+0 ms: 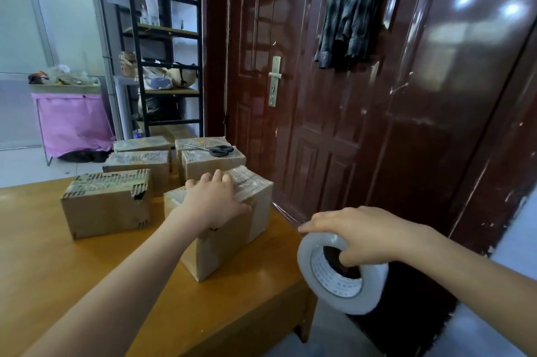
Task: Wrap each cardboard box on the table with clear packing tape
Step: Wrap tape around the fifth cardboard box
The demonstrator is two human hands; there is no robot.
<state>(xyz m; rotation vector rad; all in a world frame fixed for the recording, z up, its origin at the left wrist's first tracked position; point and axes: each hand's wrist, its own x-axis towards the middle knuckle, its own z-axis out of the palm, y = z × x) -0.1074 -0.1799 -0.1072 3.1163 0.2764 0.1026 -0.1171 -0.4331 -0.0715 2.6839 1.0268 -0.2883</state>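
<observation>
While the left hand (213,199) lies flat with spread fingers on top of the nearest cardboard box (229,228) near the wooden table's (72,269) right edge, the right hand (363,236) grips a roll of clear packing tape (337,272), thumb curled into its core, off the table's edge. A clear strip of tape (286,212) stretches from roll to box. Five more boxes stand behind, one (212,160) bearing black-handled scissors (216,149).
</observation>
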